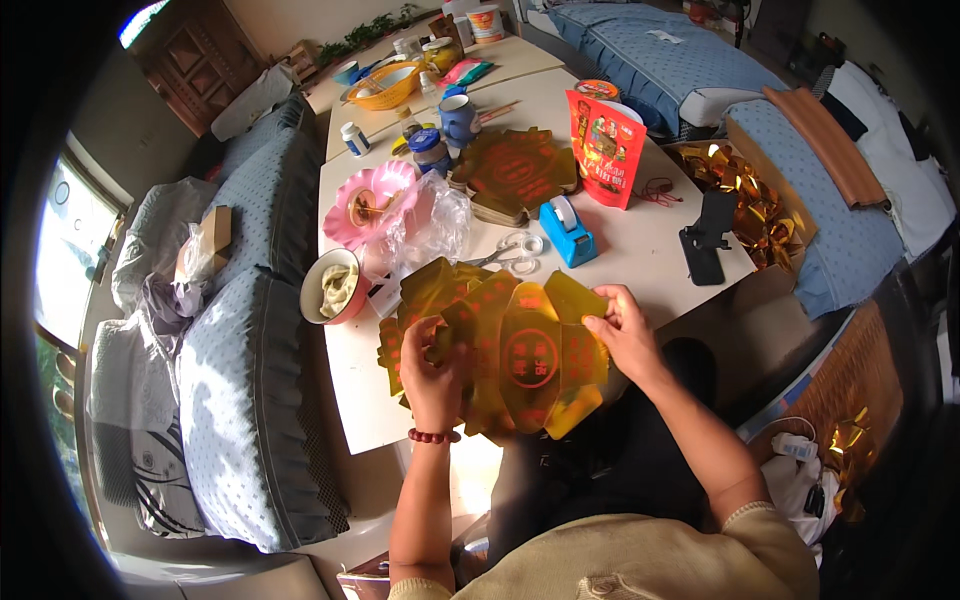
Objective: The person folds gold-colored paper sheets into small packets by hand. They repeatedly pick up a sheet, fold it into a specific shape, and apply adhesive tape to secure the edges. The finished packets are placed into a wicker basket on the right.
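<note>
Gold foil panels [500,355] at near table [640,245] edge, pinched by left hand [432,368] on the left flaps and right hand [622,332] on the top right flap. Probably light, thin, easily creased; best gripped at edges.

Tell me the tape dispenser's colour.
Blue, with a white roll; the tape dispenser shows best in the head view.

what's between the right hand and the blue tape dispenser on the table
Nothing visible. The right hand grips the gold paper panels; the tape dispenser sits beyond it, only bare table between. Scissors lie off to the left.
</note>
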Demonstrator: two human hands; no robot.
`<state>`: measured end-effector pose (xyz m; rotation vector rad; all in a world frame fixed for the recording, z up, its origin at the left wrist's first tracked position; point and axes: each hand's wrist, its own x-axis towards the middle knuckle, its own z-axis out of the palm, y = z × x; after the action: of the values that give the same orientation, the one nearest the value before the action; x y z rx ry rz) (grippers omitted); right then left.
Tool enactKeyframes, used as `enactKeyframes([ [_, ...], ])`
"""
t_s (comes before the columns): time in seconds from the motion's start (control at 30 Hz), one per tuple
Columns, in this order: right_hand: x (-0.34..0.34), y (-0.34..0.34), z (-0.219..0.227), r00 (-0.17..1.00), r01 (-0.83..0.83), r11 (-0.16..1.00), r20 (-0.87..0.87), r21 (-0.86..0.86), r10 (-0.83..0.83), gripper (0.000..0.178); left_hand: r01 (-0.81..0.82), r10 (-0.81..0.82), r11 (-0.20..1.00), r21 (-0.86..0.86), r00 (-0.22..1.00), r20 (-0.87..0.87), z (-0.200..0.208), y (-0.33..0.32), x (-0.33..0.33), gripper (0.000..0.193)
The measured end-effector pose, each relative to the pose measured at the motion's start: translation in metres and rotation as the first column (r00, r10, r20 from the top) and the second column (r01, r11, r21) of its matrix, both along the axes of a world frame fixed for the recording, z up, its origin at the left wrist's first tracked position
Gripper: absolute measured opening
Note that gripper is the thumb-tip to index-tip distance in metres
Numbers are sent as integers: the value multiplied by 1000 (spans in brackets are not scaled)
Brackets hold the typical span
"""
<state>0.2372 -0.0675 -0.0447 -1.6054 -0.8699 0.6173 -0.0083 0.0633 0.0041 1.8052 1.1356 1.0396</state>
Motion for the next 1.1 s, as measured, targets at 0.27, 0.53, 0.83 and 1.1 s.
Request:
enactKeyframes([
  [0.27,-17,17,-7,909,83,996,407,37,-91,41,451,-322,844,290,859,-399,6,-33,47,43],
  [0.53,-1,2,0,818,91,994,574,-63,-39,35,543,-310,741,394,798,-517,-39,-49,77,44],
  [0.83,13,-4,18,847,7,988,526,-152,75,20,599,-287,710,369,725,-626,-28,-46,79,49],
  [1.1,24,-11,19,659,-145,966,707,-215,256,10,609,-310,725,321,705,-638,-30,-44,79,52],
])
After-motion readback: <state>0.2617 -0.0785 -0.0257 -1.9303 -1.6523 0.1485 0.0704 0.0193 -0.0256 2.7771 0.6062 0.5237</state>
